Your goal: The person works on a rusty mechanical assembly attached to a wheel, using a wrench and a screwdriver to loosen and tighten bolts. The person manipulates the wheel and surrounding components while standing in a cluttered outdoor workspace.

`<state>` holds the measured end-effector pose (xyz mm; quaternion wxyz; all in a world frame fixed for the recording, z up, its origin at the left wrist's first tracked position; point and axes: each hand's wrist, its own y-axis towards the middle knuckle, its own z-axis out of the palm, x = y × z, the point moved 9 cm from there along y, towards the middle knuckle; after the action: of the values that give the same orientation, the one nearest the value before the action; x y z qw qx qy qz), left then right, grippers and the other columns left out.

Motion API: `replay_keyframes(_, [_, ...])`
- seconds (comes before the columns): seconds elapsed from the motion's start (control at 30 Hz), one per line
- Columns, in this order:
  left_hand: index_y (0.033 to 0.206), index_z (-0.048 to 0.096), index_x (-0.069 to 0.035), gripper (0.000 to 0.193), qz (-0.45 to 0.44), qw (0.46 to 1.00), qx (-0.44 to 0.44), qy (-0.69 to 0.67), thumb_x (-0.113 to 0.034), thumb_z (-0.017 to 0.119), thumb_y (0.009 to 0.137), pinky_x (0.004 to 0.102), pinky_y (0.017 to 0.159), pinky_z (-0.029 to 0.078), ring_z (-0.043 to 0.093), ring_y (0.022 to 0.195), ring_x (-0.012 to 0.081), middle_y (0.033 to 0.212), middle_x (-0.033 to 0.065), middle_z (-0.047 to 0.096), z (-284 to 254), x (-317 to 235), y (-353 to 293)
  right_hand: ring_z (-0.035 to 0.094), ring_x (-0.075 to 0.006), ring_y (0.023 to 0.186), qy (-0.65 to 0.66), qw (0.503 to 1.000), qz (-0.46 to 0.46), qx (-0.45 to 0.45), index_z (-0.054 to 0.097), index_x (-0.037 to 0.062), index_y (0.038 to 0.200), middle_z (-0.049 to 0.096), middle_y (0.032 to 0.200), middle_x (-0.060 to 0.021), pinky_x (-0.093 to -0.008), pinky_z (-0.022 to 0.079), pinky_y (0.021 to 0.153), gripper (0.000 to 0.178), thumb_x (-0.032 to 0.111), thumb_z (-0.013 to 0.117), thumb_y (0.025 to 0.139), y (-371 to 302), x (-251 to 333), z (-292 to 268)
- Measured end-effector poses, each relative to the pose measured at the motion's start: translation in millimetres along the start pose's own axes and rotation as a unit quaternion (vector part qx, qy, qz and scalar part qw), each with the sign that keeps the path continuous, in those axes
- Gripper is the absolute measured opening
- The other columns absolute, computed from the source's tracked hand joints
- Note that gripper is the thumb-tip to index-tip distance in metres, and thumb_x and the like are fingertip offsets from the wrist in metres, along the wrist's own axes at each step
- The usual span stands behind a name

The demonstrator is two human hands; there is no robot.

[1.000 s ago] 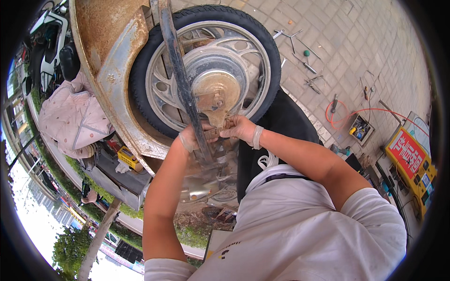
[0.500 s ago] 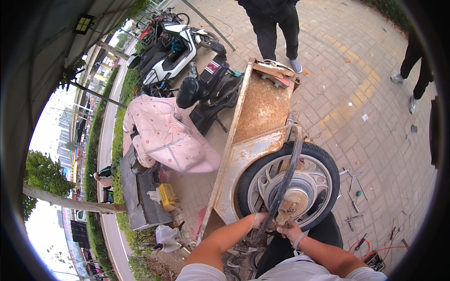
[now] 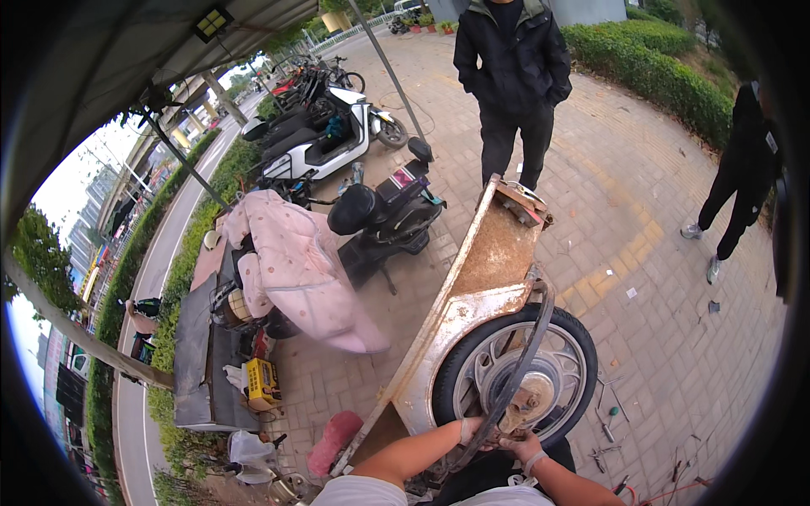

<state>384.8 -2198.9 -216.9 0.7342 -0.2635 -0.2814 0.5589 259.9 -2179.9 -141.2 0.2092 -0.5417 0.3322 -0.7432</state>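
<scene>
Both my hands are low at the hub (image 3: 531, 398) of a wheel with a black tyre (image 3: 585, 363) and silver spokes. My left hand (image 3: 474, 430) reaches in beside a dark curved metal bar (image 3: 521, 371), which hides part of its fingers. My right hand (image 3: 525, 447) is right of the bar, its fingers closed just below a rusty bracket at the hub. What either hand grips is too small to make out. The wheel sits against the rusty metal side panel (image 3: 485, 305) of a cart-like body.
Tools (image 3: 607, 430) lie on the paving at right. A person in dark clothes (image 3: 515, 84) stands beyond the cart; another person (image 3: 738, 185) stands far right. Left are parked scooters (image 3: 321, 143), a pink quilted cover (image 3: 295, 270), a yellow box (image 3: 263, 384) and a red cushion (image 3: 335, 443).
The view has tilted up, showing more of the standing people and the hedge. My hands stay at the hub, with little visible change in their hold.
</scene>
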Motion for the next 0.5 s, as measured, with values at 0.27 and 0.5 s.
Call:
replay_keyframes(0.27, [0.102, 0.064, -0.001, 0.025, 0.057, 0.996, 0.03, 0.059, -0.022, 0.056, 0.092, 0.0374, 0.082, 0.055, 0.066, 0.089, 0.0226, 0.095, 0.0114, 0.068, -3, -7, 13, 0.064, -0.0326, 0.067, -0.413, 0.882, -0.194, -0.116, 0.059, 0.0008, 0.074, 0.062, 0.067, -0.0164, -0.0403, 0.051, 0.064, 0.032, 0.028, 0.075, 0.069, -24, 41, 6])
replay_keyframes(0.5, [0.102, 0.064, -0.001, 0.023, 0.036, 0.999, 0.029, -0.004, -0.019, 0.055, 0.091, 0.0403, 0.086, 0.054, 0.066, 0.092, 0.0251, 0.096, 0.0128, 0.068, 1, -9, 9, 0.065, -0.0331, 0.065, -0.598, 0.729, -0.313, -0.112, 0.062, 0.0066, 0.074, 0.065, 0.069, -0.0144, -0.0464, 0.049, 0.06, 0.024, 0.031, 0.066, 0.074, -28, 55, 33])
